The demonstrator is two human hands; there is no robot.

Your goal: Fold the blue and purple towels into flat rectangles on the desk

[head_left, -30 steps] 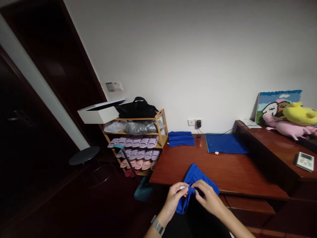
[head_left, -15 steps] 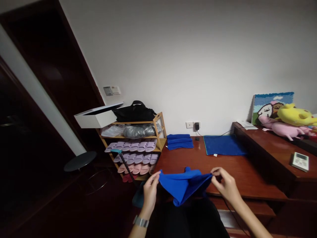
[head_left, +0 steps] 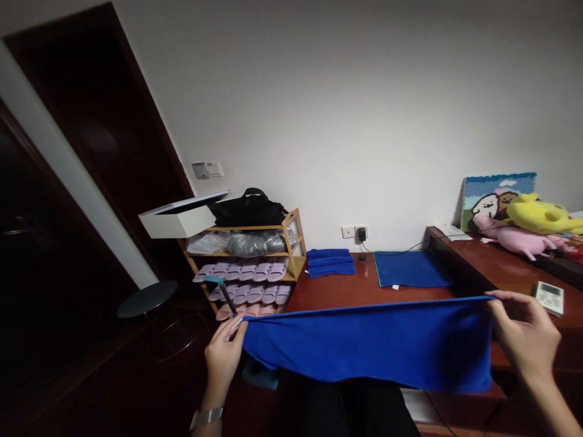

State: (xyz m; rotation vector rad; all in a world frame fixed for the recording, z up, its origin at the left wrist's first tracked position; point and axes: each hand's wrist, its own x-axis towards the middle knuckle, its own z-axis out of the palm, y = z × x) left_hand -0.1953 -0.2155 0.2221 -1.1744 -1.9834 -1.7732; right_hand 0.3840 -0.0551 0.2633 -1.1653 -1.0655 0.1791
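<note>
A blue towel (head_left: 364, 343) is stretched wide between my two hands, its top edge nearly straight and its body hanging down over my lap. My left hand (head_left: 226, 352) pinches the upper left corner; a metal-banded watch is on that wrist. At the upper right corner, my right hand (head_left: 523, 331) pinches the cloth between thumb and fingers. Beyond it on the wooden table lie a folded blue towel (head_left: 330, 262) at the left and a flat blue towel (head_left: 412, 269) with a small white tag at the right.
A wooden rack (head_left: 298, 243) with several slippers (head_left: 246, 269), a black bag (head_left: 250, 209) and a white box (head_left: 180, 221) stands left. A round stool (head_left: 148, 297) is farther left. Plush toys (head_left: 542, 212) and a white calculator-like device (head_left: 549, 297) rest on the raised ledge (head_left: 505, 267) at right.
My hands have moved apart, left hand to the left and right hand to the right. The towel, bunched and sagging before, is now pulled out into a wide taut strip.
</note>
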